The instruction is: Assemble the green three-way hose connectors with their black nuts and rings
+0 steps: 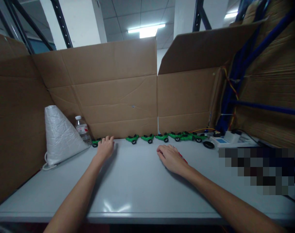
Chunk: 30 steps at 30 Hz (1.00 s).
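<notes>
Along the back of the white table stands a row of several small green toy cars with black wheels, among them one toy car left of the middle. My left hand reaches to the leftmost toy car; its fingers bend down over the right end and hide part of it. My right hand is palm down low over the table, in front of the row and apart from the toy cars. Its fingers are loosely bent, the thumb apart, and I see nothing in them. Something red shows at its wrist.
Cardboard walls enclose the white table. At left are a silvery-white pouch with a cord and a water bottle. To the right are a black ring, a white power strip with cables, and a blue metal frame.
</notes>
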Each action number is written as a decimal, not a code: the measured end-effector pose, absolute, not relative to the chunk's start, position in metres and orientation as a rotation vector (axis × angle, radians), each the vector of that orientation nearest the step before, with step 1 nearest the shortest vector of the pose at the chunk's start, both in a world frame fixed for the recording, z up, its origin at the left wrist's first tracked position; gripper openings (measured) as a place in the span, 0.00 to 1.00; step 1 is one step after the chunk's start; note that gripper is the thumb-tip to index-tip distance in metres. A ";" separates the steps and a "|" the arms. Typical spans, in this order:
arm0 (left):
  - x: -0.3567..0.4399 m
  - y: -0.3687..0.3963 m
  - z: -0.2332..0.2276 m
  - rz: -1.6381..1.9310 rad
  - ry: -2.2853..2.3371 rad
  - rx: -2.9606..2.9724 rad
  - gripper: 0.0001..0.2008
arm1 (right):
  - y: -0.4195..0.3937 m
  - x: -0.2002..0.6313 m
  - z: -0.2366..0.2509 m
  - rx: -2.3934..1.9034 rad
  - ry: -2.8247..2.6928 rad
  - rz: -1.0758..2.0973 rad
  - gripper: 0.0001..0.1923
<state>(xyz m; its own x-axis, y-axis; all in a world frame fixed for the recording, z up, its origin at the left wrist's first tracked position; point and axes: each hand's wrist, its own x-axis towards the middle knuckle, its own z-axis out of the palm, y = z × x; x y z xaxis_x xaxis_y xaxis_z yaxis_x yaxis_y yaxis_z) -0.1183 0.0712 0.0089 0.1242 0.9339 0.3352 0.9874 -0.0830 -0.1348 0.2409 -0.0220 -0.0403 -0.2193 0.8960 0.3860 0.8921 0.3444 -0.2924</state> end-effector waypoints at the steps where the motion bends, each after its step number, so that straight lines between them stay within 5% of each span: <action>1: -0.125 0.071 0.007 -0.212 -1.908 -2.039 0.24 | -0.021 0.242 -0.041 -1.580 -2.125 0.013 0.10; 17: -0.105 0.063 0.013 -0.322 -1.812 -2.153 0.18 | -0.012 0.258 -0.049 -1.840 -2.082 -0.128 0.21; 25: -0.087 0.053 0.026 -0.673 -1.645 -2.405 0.17 | -0.011 0.250 -0.049 -1.494 -2.148 0.165 0.20; 30: -0.086 0.053 0.019 -0.571 -1.541 -2.458 0.20 | -0.016 0.249 -0.037 -1.644 -2.054 0.045 0.13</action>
